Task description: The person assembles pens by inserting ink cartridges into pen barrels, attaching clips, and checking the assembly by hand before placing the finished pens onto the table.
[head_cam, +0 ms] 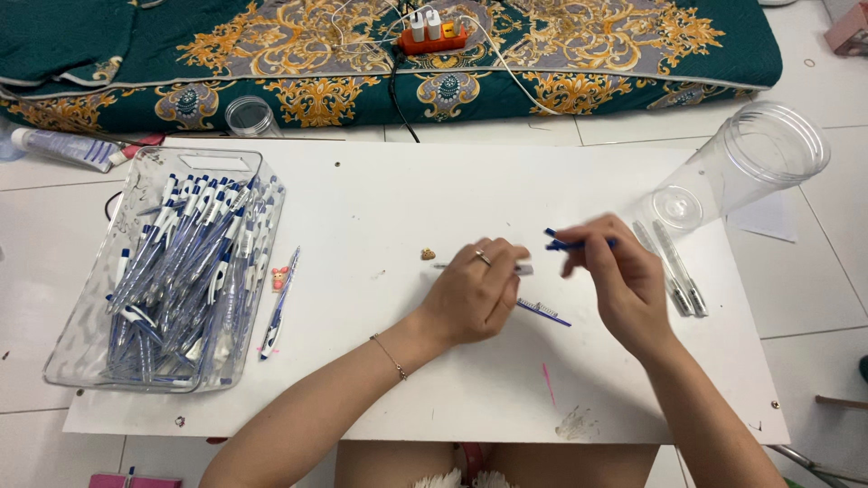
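So the person was sitting at a low white tabletop with both hands out near the middle of it. The left hand was curled over a thin clear pen barrel, its grip pinching the barrel against the tabletop, with a ring on one finger and a thin bracelet on the wrist. The right hand was lifted a bit, just to the right of the left one, its grip closed on a small blue pen part held at the fingertips; that bit was kinda blurred so I couldn't tell exactly which piece it was. Lying flat between the two hands, slightly nearer, was a blue refill with a spring. Over on the left sat a clear plastic tray stuffed with blue and white pens, and one finished pen lay just beside its right edge, next to a tiny pink eraser-looking thing. On the right, a big clear jar lay tipped on its side, with a few clear pen barrels lying near its bottom end. On the far side there was a teal and gold patterned mattress with an orange power strip on it.
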